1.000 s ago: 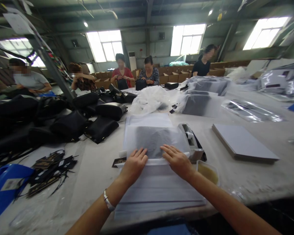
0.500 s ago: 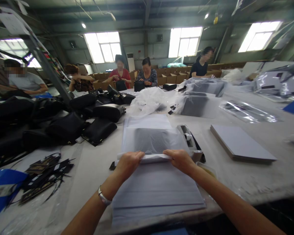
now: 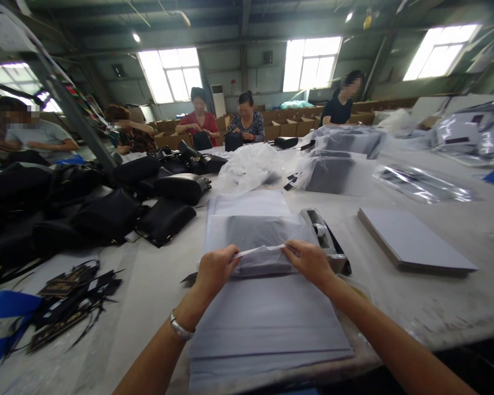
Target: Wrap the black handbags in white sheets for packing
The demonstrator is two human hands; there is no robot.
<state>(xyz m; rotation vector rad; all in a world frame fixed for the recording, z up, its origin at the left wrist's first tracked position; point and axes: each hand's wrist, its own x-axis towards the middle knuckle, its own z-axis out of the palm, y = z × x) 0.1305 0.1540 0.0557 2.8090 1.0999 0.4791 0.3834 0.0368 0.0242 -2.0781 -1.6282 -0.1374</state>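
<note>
The white wrap [image 3: 217, 233] looks light, soft and easily creased, the dark item [image 3: 253, 229] within stiffer; its folded edge suits a pinch at both ends. It lies on paper [image 3: 267, 323] towards the bench's [image 3: 142, 307] front edge. Left hand [image 3: 214, 270] and right hand [image 3: 310, 263] pinch that fold, fingers closed—now farther from the wearer than half a second earlier.

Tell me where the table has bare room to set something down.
Bare whitish tabletop shows between the black corded tags and stacked white paper sheets, and on the near side of the thick white board stack. Crowded: left, heaped black leathery bags; centre, left hand and right hand gripping a translucent plastic sleeve.
</note>
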